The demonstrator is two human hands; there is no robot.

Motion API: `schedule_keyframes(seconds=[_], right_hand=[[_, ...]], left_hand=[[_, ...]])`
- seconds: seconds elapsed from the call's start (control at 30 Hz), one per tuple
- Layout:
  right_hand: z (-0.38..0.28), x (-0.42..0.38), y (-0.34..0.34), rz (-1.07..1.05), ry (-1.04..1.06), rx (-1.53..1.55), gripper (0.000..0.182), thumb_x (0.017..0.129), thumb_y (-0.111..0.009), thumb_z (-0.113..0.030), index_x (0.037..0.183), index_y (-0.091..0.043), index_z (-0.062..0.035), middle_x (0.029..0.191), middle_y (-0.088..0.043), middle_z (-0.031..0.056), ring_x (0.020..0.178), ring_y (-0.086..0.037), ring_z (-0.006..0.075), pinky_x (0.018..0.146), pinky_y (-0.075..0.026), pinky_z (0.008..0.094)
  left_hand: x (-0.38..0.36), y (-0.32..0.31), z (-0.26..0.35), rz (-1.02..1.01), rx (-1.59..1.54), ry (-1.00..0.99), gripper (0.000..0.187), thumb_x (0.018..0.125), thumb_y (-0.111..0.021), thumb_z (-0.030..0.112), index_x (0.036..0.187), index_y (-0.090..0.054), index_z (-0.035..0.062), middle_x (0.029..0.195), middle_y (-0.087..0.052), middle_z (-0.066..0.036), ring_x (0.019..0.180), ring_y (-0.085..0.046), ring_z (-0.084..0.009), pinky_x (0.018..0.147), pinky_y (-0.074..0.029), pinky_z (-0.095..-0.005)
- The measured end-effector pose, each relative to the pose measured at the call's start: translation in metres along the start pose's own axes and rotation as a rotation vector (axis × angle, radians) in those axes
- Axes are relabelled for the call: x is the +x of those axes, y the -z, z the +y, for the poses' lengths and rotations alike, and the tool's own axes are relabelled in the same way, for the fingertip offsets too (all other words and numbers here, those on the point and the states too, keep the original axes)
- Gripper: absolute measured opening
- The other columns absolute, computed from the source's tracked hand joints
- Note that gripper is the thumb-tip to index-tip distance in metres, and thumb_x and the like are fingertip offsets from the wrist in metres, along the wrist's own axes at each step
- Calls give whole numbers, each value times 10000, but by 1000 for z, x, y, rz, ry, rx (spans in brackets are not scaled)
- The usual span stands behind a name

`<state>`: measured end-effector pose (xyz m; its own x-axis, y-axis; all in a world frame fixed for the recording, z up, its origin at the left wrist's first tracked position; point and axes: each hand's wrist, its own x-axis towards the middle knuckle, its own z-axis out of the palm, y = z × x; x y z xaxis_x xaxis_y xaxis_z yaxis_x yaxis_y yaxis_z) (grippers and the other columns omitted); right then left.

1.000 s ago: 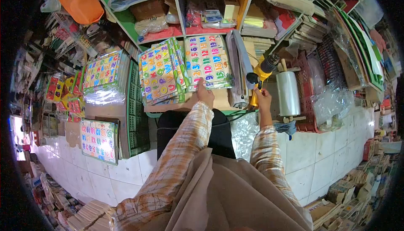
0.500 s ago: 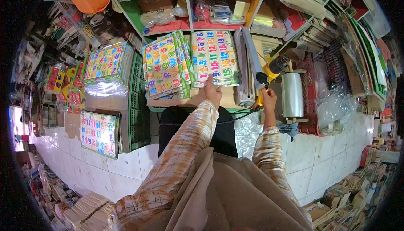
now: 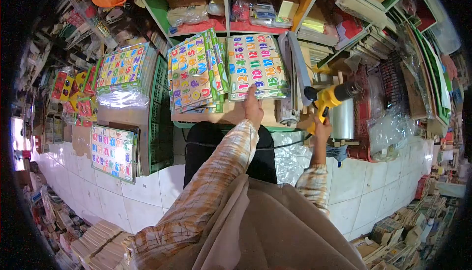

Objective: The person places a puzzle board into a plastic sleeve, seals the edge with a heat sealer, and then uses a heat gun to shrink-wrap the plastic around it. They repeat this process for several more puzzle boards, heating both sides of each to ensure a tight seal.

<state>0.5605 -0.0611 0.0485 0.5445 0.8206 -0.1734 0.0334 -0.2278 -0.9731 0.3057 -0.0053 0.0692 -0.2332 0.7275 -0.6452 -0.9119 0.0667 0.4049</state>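
A wooden number puzzle board (image 3: 255,66) in clear plastic film lies on the work table (image 3: 221,117), its bright numerals facing up. My left hand (image 3: 253,109) is at the board's near edge, one digit on top of it; the other fingers are mostly hidden. A yellow heat gun (image 3: 327,99) with a black nozzle is in my right hand (image 3: 321,128), fingers wrapped round its handle. The nozzle points up and to the right, away from the board. Left of the number board, several alphabet puzzle boards (image 3: 189,73) lie in an overlapping stack.
A grey long-bodied device (image 3: 290,83) stands right of the number board, beside a roll of clear film (image 3: 344,120). More wrapped alphabet boards (image 3: 120,68) are piled at left. Another number board (image 3: 113,154) leans low at left. A black cord (image 3: 275,147) crosses my lap. Shelves (image 3: 226,4) line the back.
My right hand has swung the heat gun to the right and turned its nozzle outward. My left hand stays at the number board's near edge. The whole view has shifted slightly.
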Motion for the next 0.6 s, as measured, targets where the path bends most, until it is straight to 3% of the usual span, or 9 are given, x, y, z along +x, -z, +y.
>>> schedule_keyframes(seconds=[0.3,0.47,0.53,0.6], right_hand=[[-53,-99,73,13,77,-105,146,773,-677,-60,891,-593,-44,791,-605,-5,680,-539,87,612,-423,246],[-107,-171,85,-76,3,-83,178,753,-697,-45,896,-598,-5,788,-610,-3,679,-537,79,633,-432,230],[-134,-195,77,-149,12,-121,210,730,-713,-35,897,-598,17,765,-592,-7,667,-516,69,621,-428,227],[-153,-208,69,-254,19,-234,226,724,-723,-43,898,-598,27,763,-585,-7,672,-504,62,618,-426,227]], left_hand=[[-43,-13,-11,38,-74,-79,364,795,-671,91,1128,-536,147,1110,-581,16,1021,-551,-143,831,-468,-348],[-83,23,46,-95,-42,-67,388,785,-668,69,1146,-532,111,1098,-581,-10,1012,-561,-156,845,-477,-345],[-110,31,82,-74,4,-170,343,751,-681,20,1060,-545,75,1006,-600,-19,948,-581,-155,818,-492,-367],[-124,47,117,-142,73,-237,292,782,-651,27,1062,-574,67,1007,-605,-29,944,-589,-161,810,-497,-342]])
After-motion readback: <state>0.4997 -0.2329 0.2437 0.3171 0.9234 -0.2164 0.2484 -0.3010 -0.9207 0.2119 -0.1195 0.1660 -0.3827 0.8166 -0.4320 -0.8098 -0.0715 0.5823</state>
